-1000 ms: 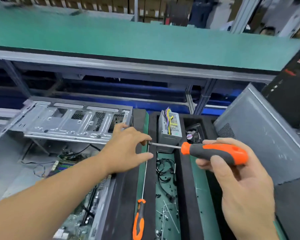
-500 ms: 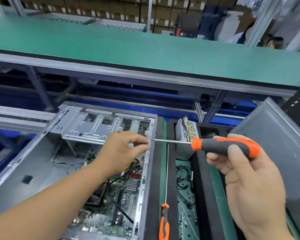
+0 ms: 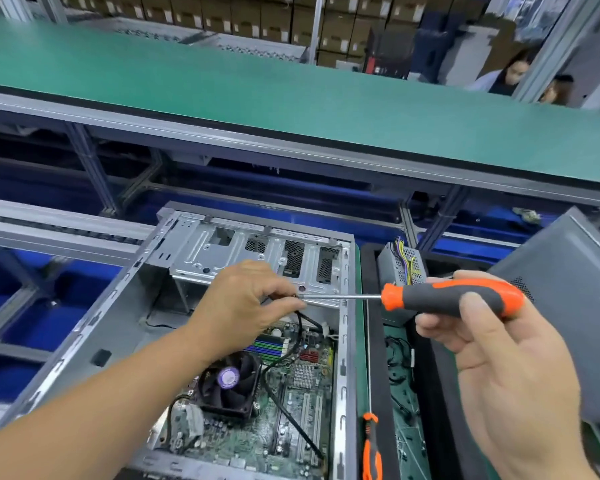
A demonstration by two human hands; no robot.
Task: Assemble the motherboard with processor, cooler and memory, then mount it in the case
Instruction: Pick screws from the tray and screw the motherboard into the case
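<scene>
An open grey computer case [image 3: 94, 327] lies on its side, with the green motherboard [image 3: 278, 410] inside. A black cooler fan [image 3: 229, 382] with a purple hub sits on the board, and memory sticks [image 3: 269, 344] lie beside it. My right hand [image 3: 492, 368] grips an orange and grey screwdriver [image 3: 447, 297], held level with its tip pointing left. My left hand [image 3: 243, 306] pinches something small at that tip, above the case's drive cage [image 3: 257, 258]. What it pinches is hidden by the fingers.
A second orange screwdriver [image 3: 371, 445] lies in the black foam tray [image 3: 378, 358] right of the case, near loose cables and screws. A power supply [image 3: 399, 268] stands at the tray's back. A grey side panel [image 3: 575, 306] leans at right. A green conveyor shelf [image 3: 291, 95] runs above.
The view has swung left and down, so the case and motherboard now fill the middle. Both hands have stayed together at the screwdriver tip and moved over the case.
</scene>
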